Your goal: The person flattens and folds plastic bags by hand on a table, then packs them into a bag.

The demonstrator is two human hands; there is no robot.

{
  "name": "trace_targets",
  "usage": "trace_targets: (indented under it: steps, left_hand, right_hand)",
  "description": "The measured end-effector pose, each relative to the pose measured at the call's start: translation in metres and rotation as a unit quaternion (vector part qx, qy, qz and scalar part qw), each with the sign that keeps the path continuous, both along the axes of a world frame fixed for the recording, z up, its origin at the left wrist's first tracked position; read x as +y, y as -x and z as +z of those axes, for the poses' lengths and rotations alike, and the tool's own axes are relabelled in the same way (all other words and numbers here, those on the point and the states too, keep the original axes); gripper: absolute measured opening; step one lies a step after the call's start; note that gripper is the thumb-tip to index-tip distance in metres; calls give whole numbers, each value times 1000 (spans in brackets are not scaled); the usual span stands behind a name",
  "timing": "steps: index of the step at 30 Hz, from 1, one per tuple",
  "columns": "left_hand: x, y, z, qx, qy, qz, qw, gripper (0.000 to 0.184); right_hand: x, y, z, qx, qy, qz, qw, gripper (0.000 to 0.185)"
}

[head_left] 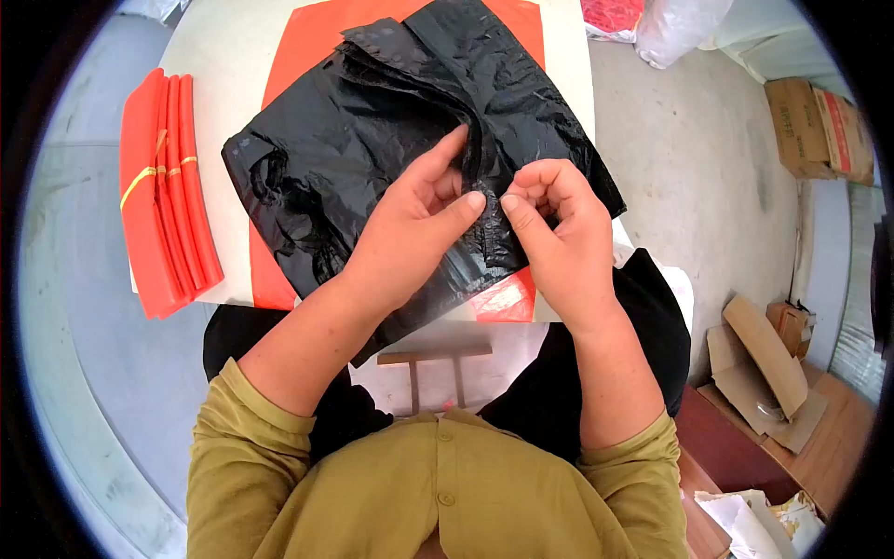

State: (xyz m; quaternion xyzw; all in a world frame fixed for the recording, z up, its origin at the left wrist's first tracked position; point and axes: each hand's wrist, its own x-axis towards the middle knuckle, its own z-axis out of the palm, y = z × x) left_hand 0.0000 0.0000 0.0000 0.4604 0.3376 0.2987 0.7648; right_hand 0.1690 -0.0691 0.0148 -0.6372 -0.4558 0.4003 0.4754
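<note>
A stack of crinkled black plastic bags (317, 140) lies in front of me, with a gathered fold running down its middle. My left hand (419, 219) grips the fold from the left, thumb at its lower part and forefinger stretched along it higher up. From the right, my right hand (559, 219) pinches the same fold between thumb and curled forefinger. The two thumbs are close together but apart. Underneath the black plastic is an orange-red plastic sheet (298, 47), partly covered.
Folded red plastic bundles (168, 205) tied with yellow bands lie at the left of the pale table (214, 56). Cardboard boxes (799, 126) and an opened carton (759, 373) are to the right. A wooden-topped stool (435, 355) shows below the table edge.
</note>
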Motion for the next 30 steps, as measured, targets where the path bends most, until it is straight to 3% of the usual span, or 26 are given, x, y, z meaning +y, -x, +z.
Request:
trace_targets:
  steps: [5,11,14,20,24,30]
  left_hand:
    - [-2,-3,-5,-14,-7,3,1000,72]
    - [-1,-4,-3,-24,-2,18,1000,72]
    - [0,-2,-6,-18,-10,8,1000,73]
    - [0,-2,4,-26,17,12,999,72]
    - [-1,-2,3,-40,26,21,999,71]
    - [0,-2,4,-33,12,24,999,70]
  right_hand:
    - [-2,1,1,21,-23,9,999,17]
    - [-3,1,-3,12,32,23,999,16]
    - [-3,-2,1,14,38,25,999,7]
    - [-3,-5,-3,99,42,15,994,8]
    - [-1,-12,2,123,37,-20,992,7]
    - [6,-42,14,43,8,-111,993,13]
